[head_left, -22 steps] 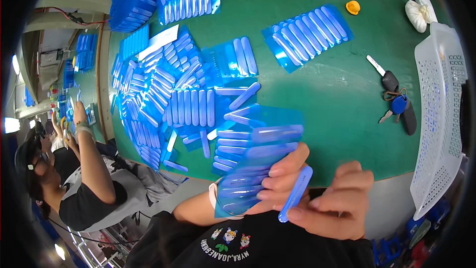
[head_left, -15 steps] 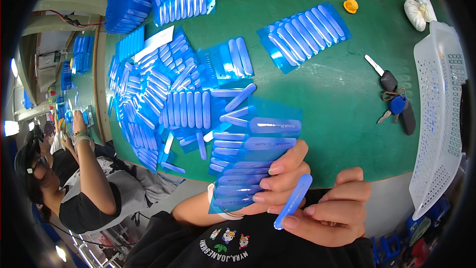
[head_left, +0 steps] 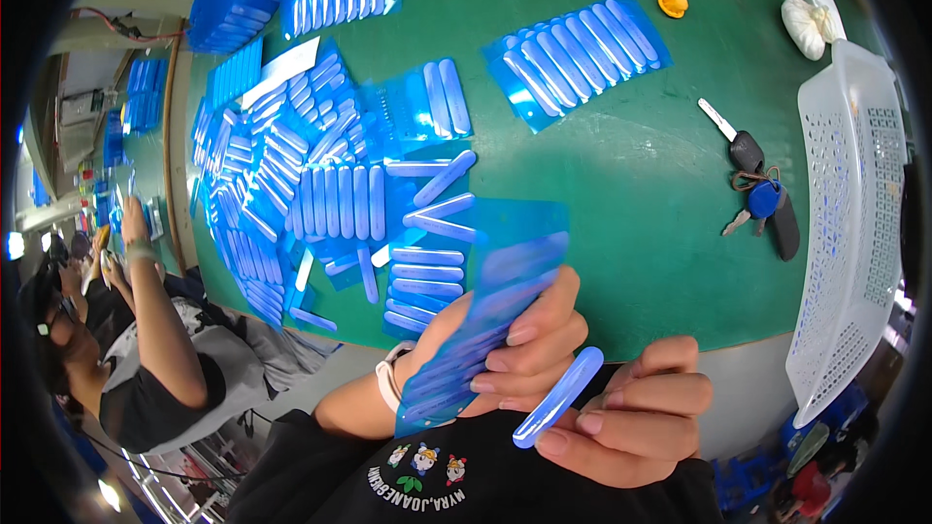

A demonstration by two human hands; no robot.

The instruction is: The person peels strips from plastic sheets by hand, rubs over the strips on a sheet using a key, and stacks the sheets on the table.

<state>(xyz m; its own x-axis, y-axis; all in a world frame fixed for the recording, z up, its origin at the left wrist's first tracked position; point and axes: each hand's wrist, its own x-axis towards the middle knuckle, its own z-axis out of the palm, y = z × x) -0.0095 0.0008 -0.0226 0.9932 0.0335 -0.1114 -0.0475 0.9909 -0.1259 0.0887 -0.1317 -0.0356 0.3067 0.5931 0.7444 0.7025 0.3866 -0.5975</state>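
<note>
My left hand (head_left: 536, 342) grips a blue film sheet (head_left: 519, 272) with a row of long rounded strips on it, held tilted above the table's near edge and blurred by motion. Between the thumb and fingers of my right hand (head_left: 646, 412) is a single glossy blue strip (head_left: 558, 396) with rounded ends, slanting just right of the left fingers. Past the sheet, a large heap of similar strip-covered sheets (head_left: 340, 202) spreads over the left of the table, with a few loose strips (head_left: 445, 178) at its edge.
On the green table (head_left: 621, 194), another strip sheet (head_left: 582, 53) lies apart at the back. Keys (head_left: 762, 184) and a white perforated basket (head_left: 811, 233) are at the right. Yellow rubber pieces (head_left: 672, 4) lie far back. A person (head_left: 170, 349) works at the left.
The sheet in my left hand has turned, its strips now seen more edge-on and blurred. The strip in my right hand tilts further over. The whole view has shifted slightly.
</note>
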